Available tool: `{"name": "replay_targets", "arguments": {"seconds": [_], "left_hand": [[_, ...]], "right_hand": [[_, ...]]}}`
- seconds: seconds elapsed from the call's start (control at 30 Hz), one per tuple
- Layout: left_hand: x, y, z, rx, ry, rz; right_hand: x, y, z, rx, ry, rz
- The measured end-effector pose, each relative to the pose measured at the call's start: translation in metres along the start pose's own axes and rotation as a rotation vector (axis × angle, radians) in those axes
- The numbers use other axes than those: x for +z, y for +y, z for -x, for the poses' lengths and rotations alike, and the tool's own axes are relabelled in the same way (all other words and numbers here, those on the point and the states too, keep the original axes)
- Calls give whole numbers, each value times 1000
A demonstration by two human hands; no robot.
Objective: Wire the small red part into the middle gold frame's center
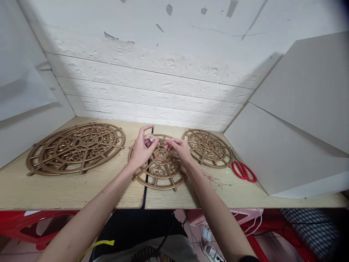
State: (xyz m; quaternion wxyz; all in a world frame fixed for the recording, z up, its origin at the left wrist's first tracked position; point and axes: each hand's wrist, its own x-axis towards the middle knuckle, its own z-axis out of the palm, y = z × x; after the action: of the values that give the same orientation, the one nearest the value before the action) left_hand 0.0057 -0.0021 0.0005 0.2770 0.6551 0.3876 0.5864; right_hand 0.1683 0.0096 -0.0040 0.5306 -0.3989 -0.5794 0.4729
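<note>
My left hand [143, 148] is closed on a small battery [149, 142], red and dark with a silvery round end. Its thumb and forefinger pinch close to my right hand [178, 147], whose fingertips are also pressed together. A thin wire [163, 150] seems to run between the fingertips, though it is too fine to follow fully. Beneath both hands lies a gold round openwork panel [160, 186] with scroll patterns, flat on the table. My hands are above its centre and cover part of its far side.
Several similar gold panels [81, 167] overlap at the left; another gold panel [216, 164] lies at the right. Red-handled scissors [244, 171] rest beside it. A gap splits the wooden table [114, 193]. White boards [297, 145] and a white brick-patterned wall [152, 87] enclose it.
</note>
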Motion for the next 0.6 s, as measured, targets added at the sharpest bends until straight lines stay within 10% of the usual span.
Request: {"name": "replay_targets", "arguments": {"seconds": [0.6], "left_hand": [[0,-5,-2,-32,65,-62]], "right_hand": [[3,5,-5,121,189,-94]]}}
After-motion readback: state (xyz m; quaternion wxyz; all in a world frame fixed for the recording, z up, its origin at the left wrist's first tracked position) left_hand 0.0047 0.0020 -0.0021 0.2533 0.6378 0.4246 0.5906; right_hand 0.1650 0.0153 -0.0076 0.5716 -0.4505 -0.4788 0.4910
